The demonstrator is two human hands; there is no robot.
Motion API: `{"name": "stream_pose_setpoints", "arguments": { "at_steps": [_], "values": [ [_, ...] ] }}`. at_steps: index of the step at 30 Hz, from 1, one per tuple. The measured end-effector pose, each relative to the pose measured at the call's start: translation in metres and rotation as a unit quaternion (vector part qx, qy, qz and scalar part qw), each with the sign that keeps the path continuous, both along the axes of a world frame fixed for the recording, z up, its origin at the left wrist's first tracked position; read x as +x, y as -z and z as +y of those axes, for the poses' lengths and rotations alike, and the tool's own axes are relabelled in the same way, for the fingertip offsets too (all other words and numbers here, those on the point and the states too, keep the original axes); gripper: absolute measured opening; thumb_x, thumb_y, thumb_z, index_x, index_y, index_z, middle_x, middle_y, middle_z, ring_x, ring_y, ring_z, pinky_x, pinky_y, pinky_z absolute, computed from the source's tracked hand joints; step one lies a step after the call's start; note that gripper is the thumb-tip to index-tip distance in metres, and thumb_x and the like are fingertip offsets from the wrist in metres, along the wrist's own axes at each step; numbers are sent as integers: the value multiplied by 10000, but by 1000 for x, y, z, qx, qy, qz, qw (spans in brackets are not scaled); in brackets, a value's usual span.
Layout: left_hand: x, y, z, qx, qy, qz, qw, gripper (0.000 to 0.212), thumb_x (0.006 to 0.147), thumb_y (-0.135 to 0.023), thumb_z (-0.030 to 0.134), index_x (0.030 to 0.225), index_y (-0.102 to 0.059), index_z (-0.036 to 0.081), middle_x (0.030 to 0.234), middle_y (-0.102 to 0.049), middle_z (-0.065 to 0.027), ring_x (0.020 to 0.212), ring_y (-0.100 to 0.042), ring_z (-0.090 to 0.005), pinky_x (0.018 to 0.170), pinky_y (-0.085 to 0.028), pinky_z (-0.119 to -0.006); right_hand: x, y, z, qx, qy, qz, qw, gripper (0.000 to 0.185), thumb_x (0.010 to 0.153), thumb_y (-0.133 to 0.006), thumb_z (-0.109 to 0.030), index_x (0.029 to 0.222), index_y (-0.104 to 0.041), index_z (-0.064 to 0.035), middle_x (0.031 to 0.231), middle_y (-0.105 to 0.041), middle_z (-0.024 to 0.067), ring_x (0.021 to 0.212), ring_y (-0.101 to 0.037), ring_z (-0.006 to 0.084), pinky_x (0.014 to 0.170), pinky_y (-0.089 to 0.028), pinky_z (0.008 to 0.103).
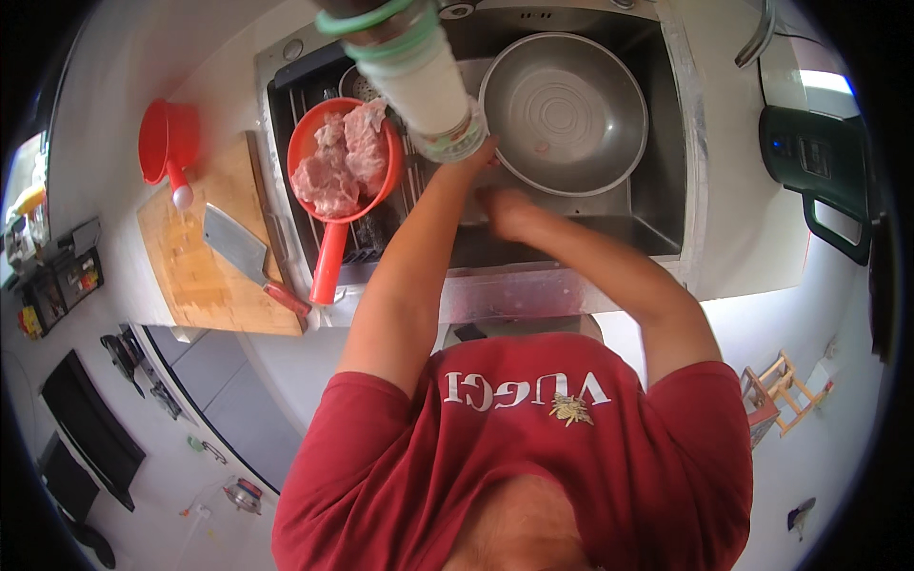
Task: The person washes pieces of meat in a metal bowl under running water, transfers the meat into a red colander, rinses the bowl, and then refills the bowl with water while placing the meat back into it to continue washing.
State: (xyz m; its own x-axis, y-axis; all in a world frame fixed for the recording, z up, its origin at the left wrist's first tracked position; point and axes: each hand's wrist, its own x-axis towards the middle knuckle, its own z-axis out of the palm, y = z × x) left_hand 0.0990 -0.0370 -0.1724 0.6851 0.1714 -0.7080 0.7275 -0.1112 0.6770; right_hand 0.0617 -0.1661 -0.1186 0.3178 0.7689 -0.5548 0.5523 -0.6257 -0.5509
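Observation:
My left hand [483, 155] is at the sink's middle, partly hidden by a translucent cylinder with green rings [425, 86] that hangs in from the top. Just below and to the right, my right hand [508, 213] is blurred, its fingers bent inward over the steel sink [657, 235]. What either hand holds, if anything, cannot be made out. A wide metal pan [564, 114] lies in the sink, close beyond both hands, with a small pinkish bit inside. Left of my left forearm, a red plastic ladle [330, 260] holds raw meat [343, 160] in several pieces.
A wooden cutting board [207, 278] lies left of the sink, with a cleaver [235, 243] on it. A second red ladle [168, 139] stands beyond the board. On the right counter is a dark green electric kettle [817, 157]. A metal spout [757, 36] shows at the upper right.

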Motion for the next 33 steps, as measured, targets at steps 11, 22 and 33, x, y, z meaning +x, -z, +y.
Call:
{"name": "stream_pose_setpoints", "arguments": {
  "at_steps": [11, 22, 33],
  "values": [
    [-70, 57, 32, 122, 79, -5, 989, 311, 814, -568, 177, 988, -495, -70, 718, -618, -127, 505, -603, -222, 420, -481, -352, 90, -16, -80, 75, 319, 48, 944, 325, 843, -529, -152, 1156, -474, -82, 1060, -578, 44, 908, -600, 147, 714, -495, 296],
    [-174, -259, 52, 418, 85, -294, 855, 343, 820, -577, 223, 1083, -533, 8, 1003, -582, -181, 984, -533, -348, 858, -425, -415, 29, -64, 19, 196, 319, 238, 896, 372, 882, -510, -295, 1188, -460, -90, 1011, -598, 71, 878, -587, 142, 648, -474, 272],
    [-207, -176, 178, -36, 3, 68, 997, 392, 774, -647, 347, 993, -539, 41, 810, -595, -66, 703, -580, -129, 606, -466, -257, 4, -132, 124, 84, 245, -26, 966, 532, 821, -530, -423, 1158, -387, -37, 973, -603, 237, 921, -572, 411, 791, -438, 474]
  ]
}}
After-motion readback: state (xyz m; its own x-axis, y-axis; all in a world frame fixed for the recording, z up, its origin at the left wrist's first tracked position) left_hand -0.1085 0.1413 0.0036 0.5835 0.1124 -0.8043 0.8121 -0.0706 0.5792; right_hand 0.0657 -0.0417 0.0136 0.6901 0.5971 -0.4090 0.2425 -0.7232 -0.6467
